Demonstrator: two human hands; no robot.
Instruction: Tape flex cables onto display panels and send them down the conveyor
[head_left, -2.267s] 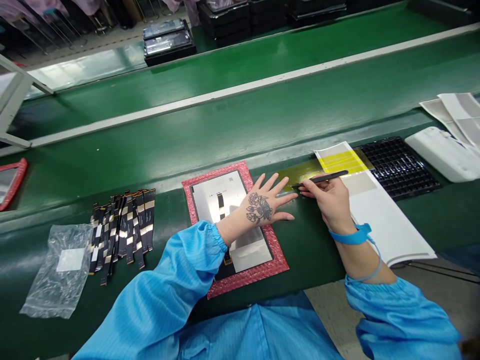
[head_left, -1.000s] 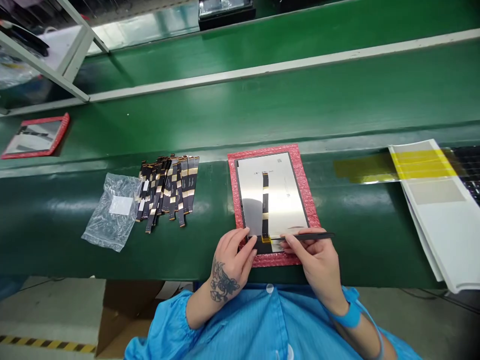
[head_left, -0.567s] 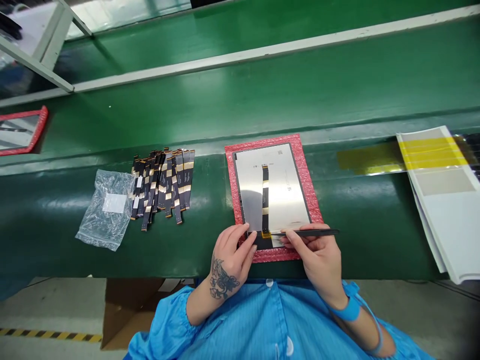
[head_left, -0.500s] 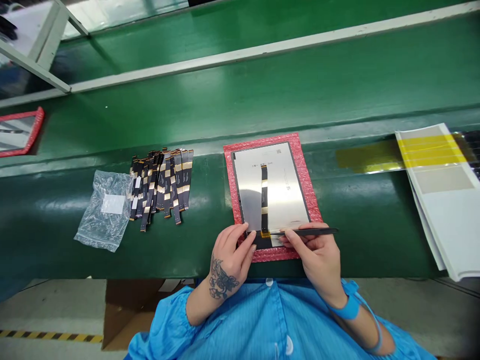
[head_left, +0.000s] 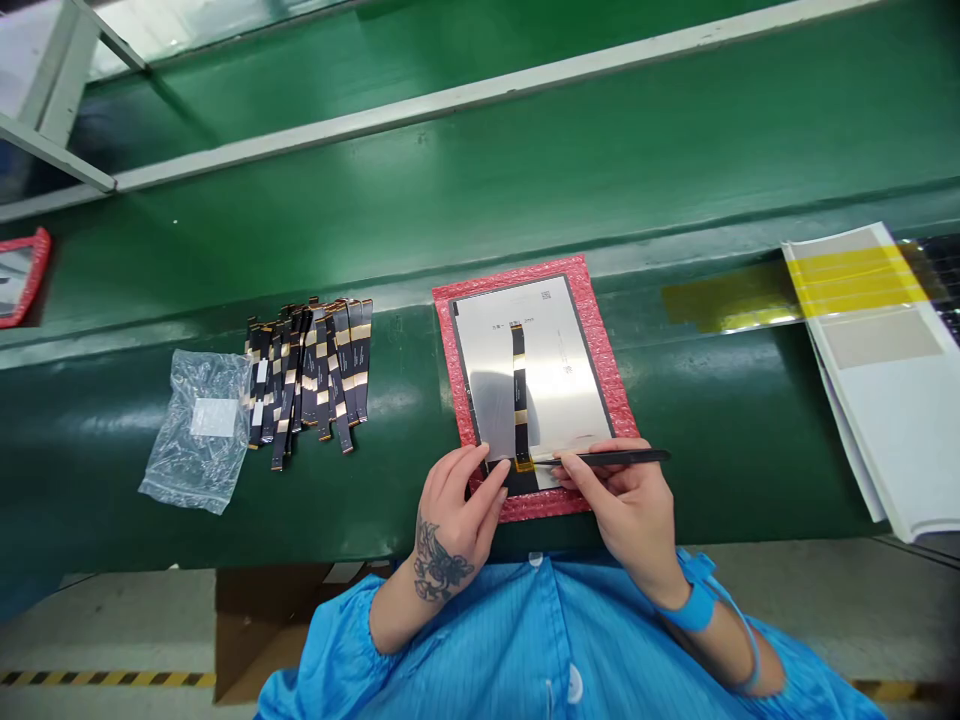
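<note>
A silvery display panel (head_left: 555, 380) lies on a red bubble-wrap sleeve (head_left: 611, 360). Along it runs a black and gold flex cable (head_left: 520, 385), with a small amber tape piece (head_left: 524, 465) over its near end. My right hand (head_left: 626, 515) grips black tweezers (head_left: 626, 457), whose tip reaches the right side of that tape. Whether the tip pinches the tape, I cannot tell. My left hand (head_left: 457, 515) rests at the panel's lower left corner, fingers extended and slightly apart, one fingertip close beside the tape.
Several loose flex cables (head_left: 307, 375) lie in a pile at left, beside a clear plastic bag (head_left: 196, 430). At right, amber tape strips (head_left: 720, 295) extend from a white sheet stack (head_left: 892, 420). Another red-wrapped panel (head_left: 22, 280) is at far left. A white rail (head_left: 450, 105) crosses behind.
The view has shifted a little, so most things appear slightly farther left. Both hands, the tweezers and the cable keep nearly the same places on the panel.
</note>
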